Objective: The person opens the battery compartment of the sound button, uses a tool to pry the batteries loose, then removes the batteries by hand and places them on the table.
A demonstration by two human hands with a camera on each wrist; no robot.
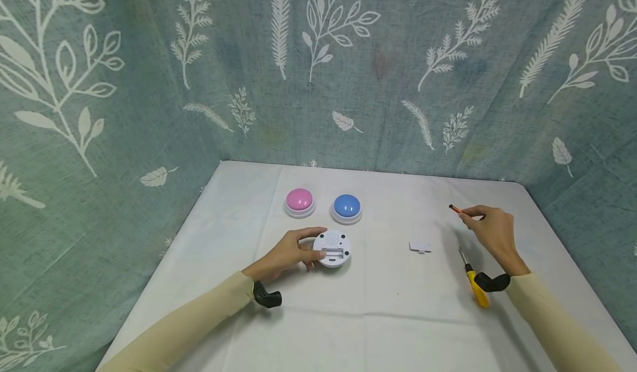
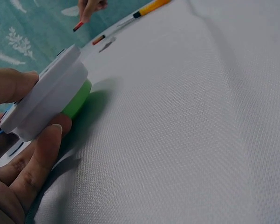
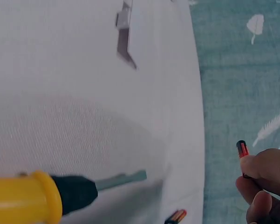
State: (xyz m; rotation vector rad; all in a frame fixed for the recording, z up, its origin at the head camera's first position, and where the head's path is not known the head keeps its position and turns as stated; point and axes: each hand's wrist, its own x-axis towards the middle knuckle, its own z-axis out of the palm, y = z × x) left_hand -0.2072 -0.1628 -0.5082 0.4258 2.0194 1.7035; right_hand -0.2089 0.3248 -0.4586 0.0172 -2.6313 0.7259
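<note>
My left hand (image 1: 285,253) grips a white round push button (image 1: 323,243) turned upside down, its underside facing up. A battery compartment (image 1: 333,253) lies uncovered there; how full it is cannot be told. Beneath, the green dome (image 2: 80,100) shows in the left wrist view, close over the cloth. Off to the right, my right hand (image 1: 492,231) pinches a small red and black battery (image 3: 242,148) between thumb and fingers, raised above the table. A second battery (image 3: 177,216) lies on the cloth near that hand, mostly hidden in the head view.
Behind the left hand stand a pink button (image 1: 299,200) and a blue button (image 1: 346,206). A small white cover (image 1: 419,247) lies between the hands. Beside the right wrist rests a yellow and black screwdriver (image 1: 479,292). Patterned cloth (image 1: 318,123) hangs behind the table.
</note>
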